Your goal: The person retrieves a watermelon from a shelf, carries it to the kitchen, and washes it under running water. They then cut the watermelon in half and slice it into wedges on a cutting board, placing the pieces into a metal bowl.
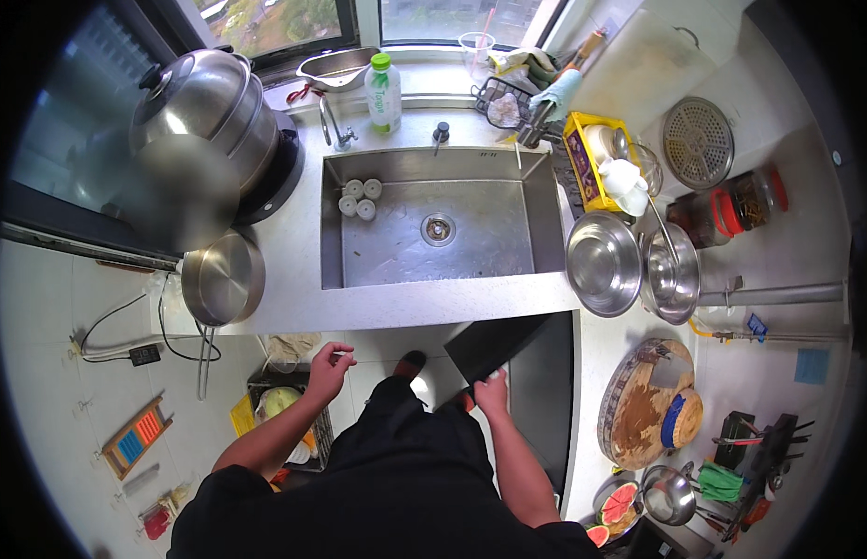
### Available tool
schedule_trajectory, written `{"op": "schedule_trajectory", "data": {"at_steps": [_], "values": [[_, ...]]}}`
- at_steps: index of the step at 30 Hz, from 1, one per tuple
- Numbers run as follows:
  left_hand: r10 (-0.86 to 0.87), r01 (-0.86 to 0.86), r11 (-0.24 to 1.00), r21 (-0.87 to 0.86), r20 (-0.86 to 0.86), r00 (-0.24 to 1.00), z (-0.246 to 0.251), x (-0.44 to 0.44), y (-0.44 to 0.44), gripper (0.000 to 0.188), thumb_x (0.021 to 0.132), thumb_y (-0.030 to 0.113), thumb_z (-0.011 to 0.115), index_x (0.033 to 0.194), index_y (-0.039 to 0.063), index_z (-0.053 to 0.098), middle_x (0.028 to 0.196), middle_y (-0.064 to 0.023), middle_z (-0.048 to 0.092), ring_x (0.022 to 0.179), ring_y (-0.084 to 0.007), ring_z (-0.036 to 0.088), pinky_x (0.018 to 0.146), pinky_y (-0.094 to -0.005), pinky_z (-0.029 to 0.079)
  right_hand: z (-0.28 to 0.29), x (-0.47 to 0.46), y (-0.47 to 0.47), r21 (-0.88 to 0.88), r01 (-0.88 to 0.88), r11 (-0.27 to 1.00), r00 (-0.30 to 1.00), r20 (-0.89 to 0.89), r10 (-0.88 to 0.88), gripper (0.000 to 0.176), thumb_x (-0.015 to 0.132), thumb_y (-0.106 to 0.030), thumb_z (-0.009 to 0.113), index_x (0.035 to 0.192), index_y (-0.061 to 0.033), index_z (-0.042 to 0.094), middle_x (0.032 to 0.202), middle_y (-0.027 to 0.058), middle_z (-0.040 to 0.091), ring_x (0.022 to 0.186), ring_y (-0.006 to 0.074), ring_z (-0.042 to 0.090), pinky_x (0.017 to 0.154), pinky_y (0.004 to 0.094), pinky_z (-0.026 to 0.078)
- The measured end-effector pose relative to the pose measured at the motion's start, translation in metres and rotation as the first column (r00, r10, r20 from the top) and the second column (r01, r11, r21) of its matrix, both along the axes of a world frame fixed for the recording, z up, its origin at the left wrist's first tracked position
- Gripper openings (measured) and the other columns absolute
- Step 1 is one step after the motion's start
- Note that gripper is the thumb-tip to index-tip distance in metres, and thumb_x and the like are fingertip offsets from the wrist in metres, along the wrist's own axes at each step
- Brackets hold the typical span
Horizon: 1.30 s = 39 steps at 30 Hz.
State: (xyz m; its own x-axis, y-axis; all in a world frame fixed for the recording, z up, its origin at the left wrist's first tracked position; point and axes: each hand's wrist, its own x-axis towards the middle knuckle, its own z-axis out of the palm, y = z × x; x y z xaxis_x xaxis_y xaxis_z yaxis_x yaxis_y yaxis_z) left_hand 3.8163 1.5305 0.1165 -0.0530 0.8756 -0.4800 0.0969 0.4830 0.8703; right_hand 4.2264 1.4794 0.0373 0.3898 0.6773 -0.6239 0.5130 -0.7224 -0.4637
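My right hand (490, 391) grips the edge of a dark cabinet door (500, 342), which stands at an angle below the counter, right of my legs. Its fingers curl over the edge. Over the floor on the left, my left hand (333, 369) hangs with its fingers partly bent, touching nothing. In front of me is a stainless steel sink (447, 230) with several small white round pieces (360, 198) in its back left corner. Bits of debris lie in the drain strainer (438, 229). Behind the sink, a white plastic bottle (383, 98) with a green cap stands beside the faucet (335, 129).
At the left stand a steel steamer pot (209, 112) and a saucepan (223, 279). Steel bowls (604, 264) sit right of the sink. A round wooden chopping block (629, 419) with a cleaver (671, 370) lies on the right counter. A black crate (324, 440) holds produce by my left leg.
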Motion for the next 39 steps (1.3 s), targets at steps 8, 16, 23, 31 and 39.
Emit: {"op": "schedule_trajectory", "data": {"at_steps": [8,16,23,31,39], "values": [[0.062,-0.066,0.99,0.127,0.034,0.998,0.014,0.019,0.057,0.018,0.1,0.005,0.065,0.118,0.002,0.064,0.098,-0.0064,0.072,0.091,-0.0159,0.073,0.083,-0.0299,0.055,0.007,-0.047,0.104,0.168,0.031,0.985,0.931,-0.363,0.032,0.067,0.087,0.003,0.056,0.153,0.0046,0.045,0.133,0.0235,0.067,0.12,0.0344,0.068,0.098,0.0377,0.055],[0.124,-0.078,0.898,0.433,-0.077,0.989,0.031,0.072,0.156,0.023,0.094,-0.001,0.067,0.117,0.002,0.063,0.108,-0.0064,0.07,0.089,-0.012,0.069,0.08,-0.0278,0.056,0.106,0.004,0.221,0.392,-0.083,0.916,0.944,-0.263,0.198,0.024,0.097,-0.021,0.072,0.111,-0.0009,0.073,0.076,0.0064,0.074,0.067,0.0139,0.07,0.064,0.0305,0.055],[0.163,-0.186,0.98,0.075,0.242,0.956,0.082,0.252,0.442,0.038,0.095,0.027,0.08,0.124,0.004,0.069,0.109,-0.0059,0.072,0.093,-0.0136,0.07,0.073,-0.0295,0.059,0.134,0.001,0.387,0.401,0.307,0.863,0.782,-0.624,0.012,0.021,0.096,-0.011,0.071,0.116,-0.0049,0.074,0.09,0.0005,0.073,0.077,0.0111,0.069,0.062,0.026,0.052],[0.33,-0.38,0.924,-0.041,0.586,0.74,0.031,0.275,0.504,0.01,0.1,0.022,0.066,0.098,0.014,0.061,0.104,-0.0026,0.066,0.096,-0.0174,0.064,0.088,-0.0422,0.058,0.089,0.071,0.525,0.476,0.534,0.699,0.757,-0.637,-0.145,0.017,0.099,-0.016,0.064,0.112,-0.0055,0.069,0.086,0.004,0.069,0.067,0.0114,0.065,0.052,0.0244,0.05],[0.394,-0.418,0.869,-0.265,0.882,0.259,-0.007,0.25,0.407,0.012,0.099,0.019,0.05,0.094,0.012,0.059,0.117,-0.0134,0.073,0.114,-0.0325,0.07,0.105,-0.0517,0.053,0.08,0.143,0.638,0.446,-0.227,0.866,0.9,0.435,0.013,0.054,0.108,-0.046,0.045,0.1,-0.0017,0.076,0.102,0.0278,0.074,0.102,0.0518,0.069,0.087,0.0603,0.054]]}}
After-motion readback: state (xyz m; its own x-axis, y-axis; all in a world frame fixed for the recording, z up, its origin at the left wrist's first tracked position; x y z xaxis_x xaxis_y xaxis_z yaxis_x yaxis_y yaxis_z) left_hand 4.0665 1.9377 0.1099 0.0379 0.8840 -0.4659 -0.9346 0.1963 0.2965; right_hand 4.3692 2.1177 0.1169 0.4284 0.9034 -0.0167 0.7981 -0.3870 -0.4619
